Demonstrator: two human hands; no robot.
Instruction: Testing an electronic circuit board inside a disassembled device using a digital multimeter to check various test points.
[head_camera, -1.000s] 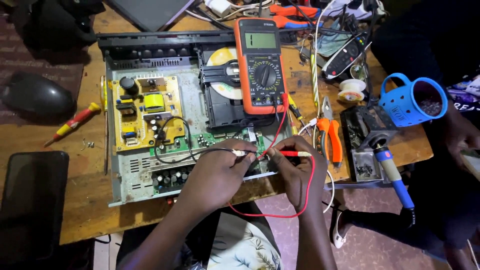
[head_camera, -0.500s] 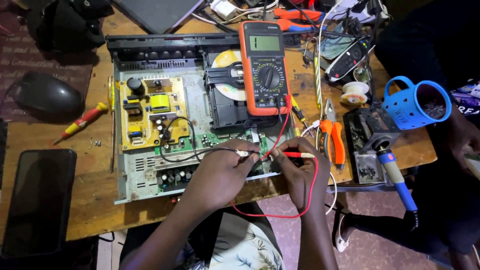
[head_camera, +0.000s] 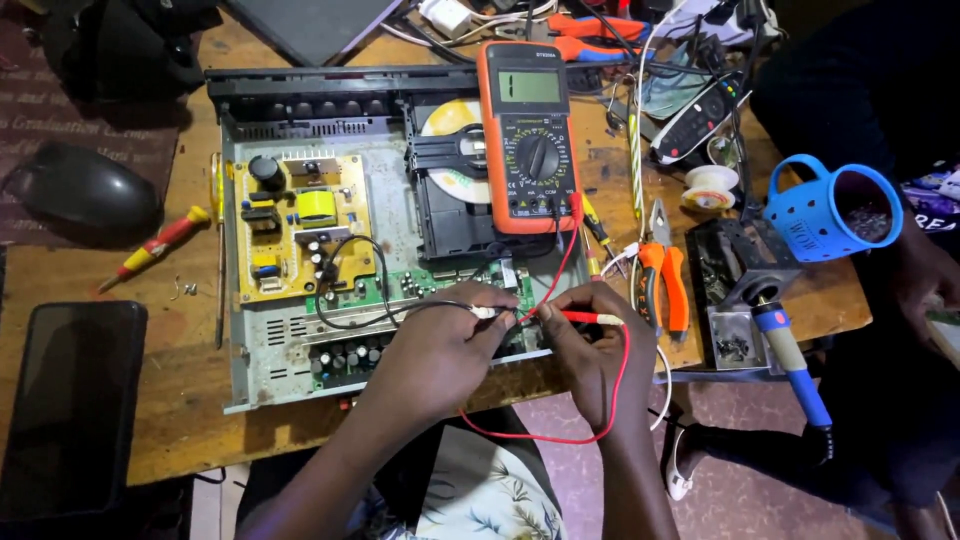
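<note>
Both forearms reach in from the near edge of the table (head_camera: 120, 420), wrists bent down over the opened player chassis (head_camera: 300, 350). Left hand (head_camera: 435, 350): fingers pinched shut on the black probe (head_camera: 480, 311), tip on the green circuit board (head_camera: 400, 288). Right hand (head_camera: 590, 350): fingers closed on the red probe (head_camera: 580, 317), pointing toward the left fingertips. Orange multimeter (head_camera: 527, 135) lies just beyond the fingers, leads trailing back.

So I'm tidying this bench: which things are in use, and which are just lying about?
In use:
left hand on black probe
right hand on red probe
meter
open player

Lying about:
pliers
soldering iron
blue cup
screwdriver
mouse
</note>
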